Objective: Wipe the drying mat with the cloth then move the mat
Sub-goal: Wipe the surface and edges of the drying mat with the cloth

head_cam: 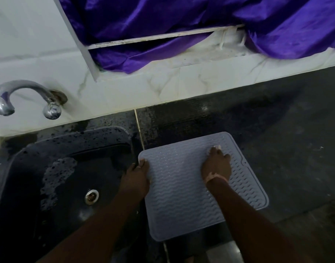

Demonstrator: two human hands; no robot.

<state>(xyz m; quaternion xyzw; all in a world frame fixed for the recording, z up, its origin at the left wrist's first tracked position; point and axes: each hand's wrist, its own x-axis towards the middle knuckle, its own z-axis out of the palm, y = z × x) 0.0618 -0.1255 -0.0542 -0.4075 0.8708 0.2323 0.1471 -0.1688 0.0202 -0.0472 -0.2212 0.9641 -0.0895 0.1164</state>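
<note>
From the head view, the grey drying mat (183,188) lay flat on the dark countertop (277,133), just right of the black sink (54,168), its near edge hanging a little over the counter's front. My left hand (137,177) gripped the mat's left edge near the far corner, fingers curled over the rim, close beside the sink wall. My right hand (216,164) pressed down on the mat's far right part, fingers bunched over a small pale cloth (217,148); only a sliver of it showed past my fingertips, so I held it clenched beneath the palm. A pale band circled that wrist. The sink basin was wet, with foam patches and a metal drain (91,196). A chrome tap (22,97) curved out of the white marbled wall (125,92) above it. Purple fabric (163,21) hung crumpled over the window ledge behind.
</note>
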